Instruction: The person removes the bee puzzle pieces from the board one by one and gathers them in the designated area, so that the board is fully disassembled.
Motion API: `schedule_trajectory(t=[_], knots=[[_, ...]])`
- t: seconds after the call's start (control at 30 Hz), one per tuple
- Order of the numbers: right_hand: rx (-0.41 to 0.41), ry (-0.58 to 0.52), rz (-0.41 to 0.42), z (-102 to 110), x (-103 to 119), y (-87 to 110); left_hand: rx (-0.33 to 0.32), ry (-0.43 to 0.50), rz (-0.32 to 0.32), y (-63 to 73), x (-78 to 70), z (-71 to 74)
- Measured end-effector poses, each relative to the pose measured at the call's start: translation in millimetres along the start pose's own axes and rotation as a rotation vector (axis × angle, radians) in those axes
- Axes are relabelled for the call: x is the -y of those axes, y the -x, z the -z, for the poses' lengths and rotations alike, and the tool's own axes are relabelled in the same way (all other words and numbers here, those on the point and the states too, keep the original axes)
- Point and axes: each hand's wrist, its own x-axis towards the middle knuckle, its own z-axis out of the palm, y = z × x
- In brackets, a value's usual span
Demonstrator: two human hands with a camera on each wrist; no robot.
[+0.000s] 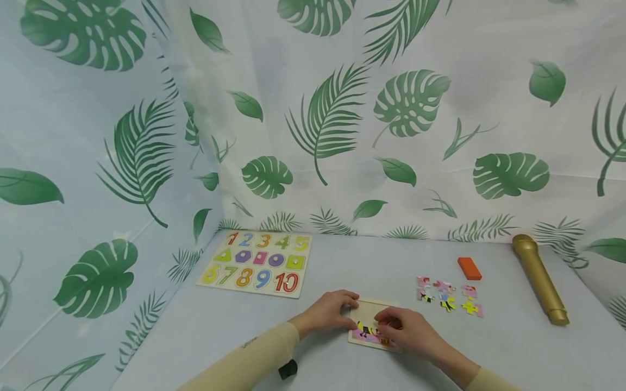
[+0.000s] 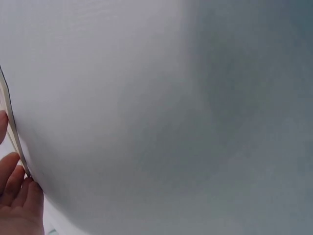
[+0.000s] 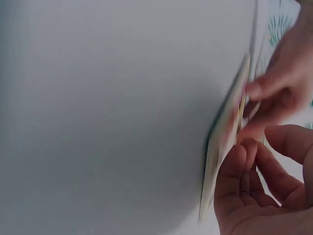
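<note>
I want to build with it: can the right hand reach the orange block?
Probably yes: only flat puzzle pieces lie between the right hand and the orange block, easy to reach over.

My left sleeve (image 1: 246, 355) is pale beige, reaching the wrist, with a small dark marking (image 1: 249, 342) on the forearm, too small to read. My right sleeve (image 1: 491, 380) shows the same beige. My hands (image 1: 331, 312) are bare.

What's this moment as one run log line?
left hand: touching puzzle tray, left edge; right hand: over tray, grip unclear; tray: placed pieces along near side; loose pieces: right of tray
</note>
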Motion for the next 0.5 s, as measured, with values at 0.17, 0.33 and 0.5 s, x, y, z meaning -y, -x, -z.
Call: schedule_trajectory(t=[0.17, 0.33, 0.5], knots=[[0.004, -0.002, 0.057, -19.3, 9.8, -10.6, 0.033, -0.014, -0.029, -0.8, 4.8, 3.3], [-0.011, 0.035, 0.076, -26.2, 14.5, -16.1, 0.059, -0.029, -0.047, -1.0, 6.2, 5.6], [0.009, 0.059, 0.149, -29.5, 15.1, -17.6, 0.056, -0.041, -0.063, -0.7, 6.3, 7.6]])
